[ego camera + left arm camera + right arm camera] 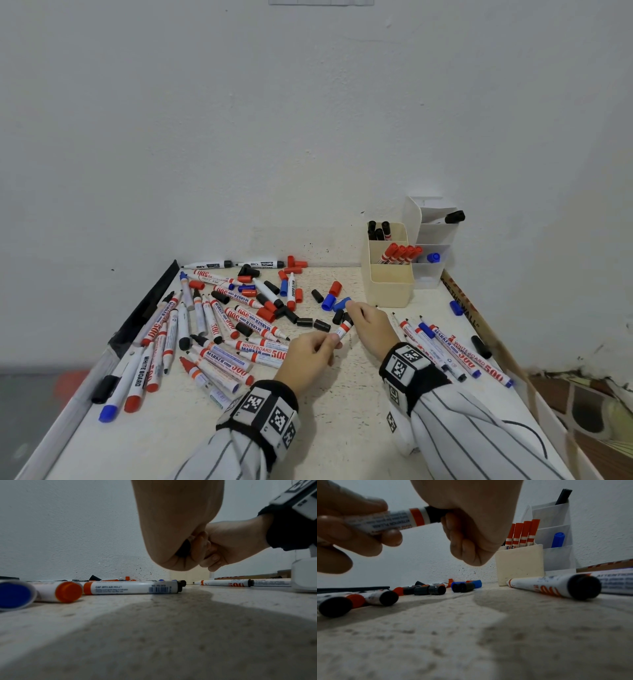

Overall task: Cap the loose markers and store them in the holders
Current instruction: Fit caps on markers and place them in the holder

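Above the table's middle I hold a white marker [343,330] with a red band [417,516]. My left hand [329,340] pinches its barrel [385,522]. My right hand [358,317] is curled round a black cap [435,514] at the marker's far end, so the tip is hidden; in the left wrist view only a sliver of the cap [184,547] shows. A cream holder [388,289] at the back right has black-capped markers in its rear section and red-capped ones [399,254] in the middle. Behind it a white tiered holder [432,234] carries a black and a blue marker.
Several loose markers [222,329] lie in a heap at the left, with scattered red, black and blue caps [308,322] beyond my hands. More markers [452,349] lie to the right. A black strip [144,308] lines the left edge, a printed wooden strip [462,305] the right, and a wall stands behind.
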